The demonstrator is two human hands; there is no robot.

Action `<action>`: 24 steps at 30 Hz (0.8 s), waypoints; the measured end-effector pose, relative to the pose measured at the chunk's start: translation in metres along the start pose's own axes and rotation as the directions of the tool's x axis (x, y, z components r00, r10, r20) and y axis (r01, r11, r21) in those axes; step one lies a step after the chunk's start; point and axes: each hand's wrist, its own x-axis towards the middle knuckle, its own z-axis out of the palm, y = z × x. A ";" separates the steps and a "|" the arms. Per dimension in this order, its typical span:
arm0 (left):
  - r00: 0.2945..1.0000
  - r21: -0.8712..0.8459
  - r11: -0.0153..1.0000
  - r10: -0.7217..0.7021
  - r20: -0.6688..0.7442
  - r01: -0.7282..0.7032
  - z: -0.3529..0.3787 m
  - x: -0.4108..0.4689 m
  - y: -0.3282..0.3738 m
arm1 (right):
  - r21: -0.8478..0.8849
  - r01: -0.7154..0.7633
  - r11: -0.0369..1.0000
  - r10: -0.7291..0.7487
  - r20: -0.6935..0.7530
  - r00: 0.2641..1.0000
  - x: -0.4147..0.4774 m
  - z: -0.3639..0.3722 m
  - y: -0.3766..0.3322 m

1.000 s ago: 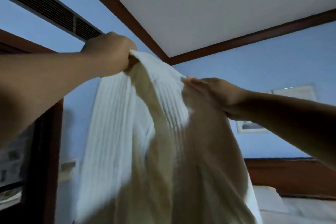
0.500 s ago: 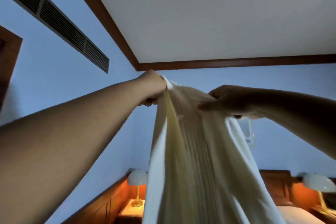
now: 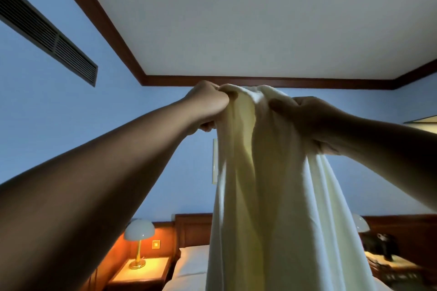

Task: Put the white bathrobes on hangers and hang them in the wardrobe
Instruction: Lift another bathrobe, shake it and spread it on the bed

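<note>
Blue wall (image 3: 59,130), wooden cornice (image 3: 307,82) behind the bathrobe (image 3: 272,196).

The left hand (image 3: 208,107) and the right hand (image 3: 309,117) are shown bare; both forearms, seen from 8 and 3 o'clock, are uncovered to the frame edge.

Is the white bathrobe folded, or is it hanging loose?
Hanging loose: the left hand and right hand grip the bathrobe at its top, and the cloth falls in long drapes past the bottom edge.
</note>
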 end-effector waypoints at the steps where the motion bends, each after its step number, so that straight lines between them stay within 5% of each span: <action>1: 0.995 -0.007 0.999 -0.038 0.089 0.039 0.009 -0.002 0.007 | 0.031 -0.002 1.000 0.002 -0.009 1.000 0.000 -0.009 0.002; 4: 0.980 0.045 0.995 -0.097 0.176 0.091 0.024 -0.003 0.012 | 0.120 0.004 0.993 -0.006 0.019 1.000 -0.002 -0.022 0.006; 8: 0.987 0.176 0.981 -0.056 -0.153 0.083 0.018 0.011 0.023 | -0.209 0.143 0.968 -0.141 0.025 0.990 -0.008 -0.027 0.025; 13: 0.957 0.360 0.933 0.095 -0.276 0.011 0.000 0.017 0.041 | -0.513 0.197 0.836 -0.173 0.095 0.980 -0.025 -0.016 0.059; 22: 0.961 0.375 0.927 0.092 -0.260 0.013 0.016 0.020 0.046 | -0.563 0.354 0.747 -0.291 0.202 0.935 -0.023 -0.019 0.083; 24: 0.965 0.363 0.931 0.066 -0.253 0.032 0.021 0.020 0.039 | -0.422 0.378 0.824 -0.339 0.168 0.926 -0.026 -0.015 0.074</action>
